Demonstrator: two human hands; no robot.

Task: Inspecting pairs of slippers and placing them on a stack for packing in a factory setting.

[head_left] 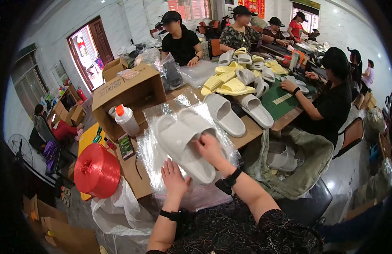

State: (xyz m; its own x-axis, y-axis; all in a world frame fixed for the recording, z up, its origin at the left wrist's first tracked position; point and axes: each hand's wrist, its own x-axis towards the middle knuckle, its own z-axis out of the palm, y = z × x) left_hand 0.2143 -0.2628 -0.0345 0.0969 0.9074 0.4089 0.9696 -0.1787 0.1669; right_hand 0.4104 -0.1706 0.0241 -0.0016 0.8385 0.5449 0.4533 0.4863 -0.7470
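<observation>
A pair of light grey slide sandals [177, 133] is in front of me, one overlapping the other, above a stack of clear plastic bags [151, 169]. My right hand [209, 149] grips the nearer sandal, fingers curled at the opening of its strap. Palm down, my left hand [174, 180] rests on the bags beside the heel, fingers stretched out and holding nothing. Just right of the bags lie two more grey slides [225, 114], toes away from me. Behind them is a pile of yellow slides [236, 86] mixed with grey ones.
An open cardboard box [128, 91] stands at the back left, with an orange-capped bottle [127, 120] and a phone [126, 147] near it. A red twine roll [97, 170] is at left. To the right, a green sack [289, 169] holds slides. A co-worker [331, 93] sits beyond it.
</observation>
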